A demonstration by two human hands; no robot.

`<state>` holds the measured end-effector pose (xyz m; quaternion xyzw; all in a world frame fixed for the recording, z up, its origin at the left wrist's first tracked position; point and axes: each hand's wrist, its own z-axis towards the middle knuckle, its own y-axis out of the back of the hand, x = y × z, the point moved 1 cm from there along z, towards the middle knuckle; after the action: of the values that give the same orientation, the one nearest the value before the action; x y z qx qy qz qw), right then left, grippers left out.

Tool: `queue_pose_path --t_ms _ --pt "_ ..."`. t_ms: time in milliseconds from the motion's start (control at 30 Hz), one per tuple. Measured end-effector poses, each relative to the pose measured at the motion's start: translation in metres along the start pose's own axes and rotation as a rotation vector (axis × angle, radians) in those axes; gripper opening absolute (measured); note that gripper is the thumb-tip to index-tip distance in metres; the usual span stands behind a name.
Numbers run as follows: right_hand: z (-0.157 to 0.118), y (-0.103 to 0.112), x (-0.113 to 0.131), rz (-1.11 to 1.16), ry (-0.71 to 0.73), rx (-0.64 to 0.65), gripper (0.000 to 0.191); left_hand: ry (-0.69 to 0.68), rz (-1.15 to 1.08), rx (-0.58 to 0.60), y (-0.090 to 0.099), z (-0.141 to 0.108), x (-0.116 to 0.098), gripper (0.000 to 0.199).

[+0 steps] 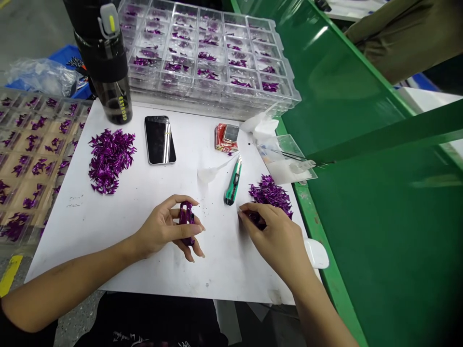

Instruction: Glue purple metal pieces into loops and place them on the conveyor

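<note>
Near the middle of the white tabletop (pixel 126 217), my left hand (pixel 168 227) holds a small glossy purple frame-like part (pixel 187 223) between thumb and fingers. My right hand (pixel 277 236) is at the near edge of a pile of pointed purple pieces (pixel 271 193), its thumb and index finger pinched together; whatever is between the tips is too small to make out. A second, larger purple pile (pixel 110 159) lies at the left. Between and beyond the hands lies a green utility knife (pixel 233 182).
Behind are a clear compartment tray (pixel 213 94) of purple pieces, a dark bottle (pixel 108 72) and a phone (pixel 160 140). A red packet (pixel 224 140), tweezers (pixel 289 155) and a white case (pixel 317 253) lie rightward. A green wall (pixel 361 202) borders the right; another tray (pixel 32 159) stands left.
</note>
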<state>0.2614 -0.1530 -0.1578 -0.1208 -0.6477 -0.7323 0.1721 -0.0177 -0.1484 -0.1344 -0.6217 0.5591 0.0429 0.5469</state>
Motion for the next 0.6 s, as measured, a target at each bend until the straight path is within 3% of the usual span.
queue_pose_path --t_ms 167,333,467,600 --pt "-0.003 0.015 0.031 0.167 0.002 -0.069 0.015 0.017 -0.008 -0.013 0.001 0.001 -0.001 0.054" --pt "0.012 0.024 0.084 0.299 0.165 -0.177 0.006 -0.083 0.019 -0.078 0.004 0.004 0.002 0.050" --pt "0.029 0.005 0.109 0.392 0.275 -0.251 0.008 -0.199 -0.021 -0.181 0.008 0.006 0.001 0.039" --pt "0.030 -0.020 0.118 0.368 0.386 -0.363 0.022 -0.225 -0.021 -0.261 0.012 0.008 -0.001 0.038"
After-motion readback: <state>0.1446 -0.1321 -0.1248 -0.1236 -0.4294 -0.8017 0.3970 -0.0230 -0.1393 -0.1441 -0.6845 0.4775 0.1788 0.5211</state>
